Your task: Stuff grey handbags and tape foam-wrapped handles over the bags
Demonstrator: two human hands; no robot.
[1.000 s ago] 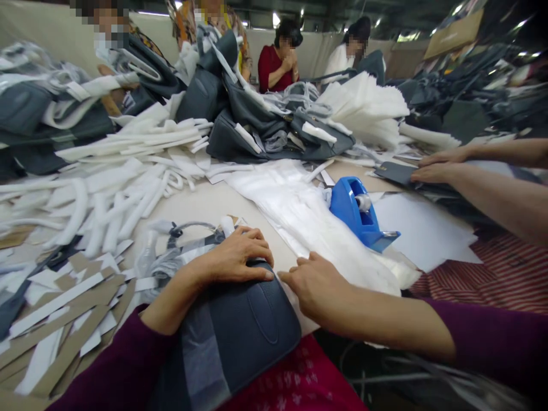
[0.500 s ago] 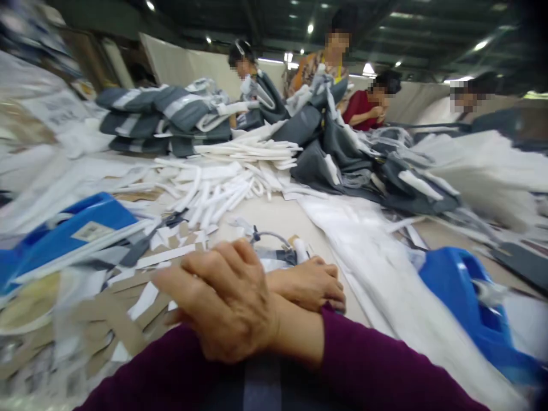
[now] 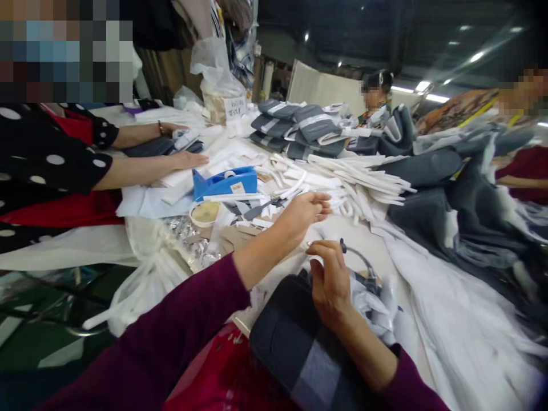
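Note:
My left hand (image 3: 303,216) reaches out over the table, fingers loosely stretched, beside the pile of white foam strips (image 3: 355,182); I see nothing in it. Closer to me, my right hand (image 3: 331,279) is closed in a pinch, with a small shiny bit at its fingertips that is too small to name. Beneath the right hand lies a dark grey padded piece (image 3: 280,328) with a clear band (image 3: 319,365) across it, overhanging the table's front edge. Just right of that hand are a grey cord (image 3: 362,257) with a black end and some crumpled clear plastic (image 3: 377,308).
A blue tape dispenser (image 3: 225,184), a tape roll (image 3: 205,213) and cardboard scraps (image 3: 240,234) lie to the left. Stacked grey pieces (image 3: 295,128) stand behind. A co-worker's hands (image 3: 188,161) work at far left. White sheeting (image 3: 454,308) covers the right.
My crossed arms have come apart: the right hand has swung right over the grey piece, the left forward and left. The view has turned left, bringing the co-worker in.

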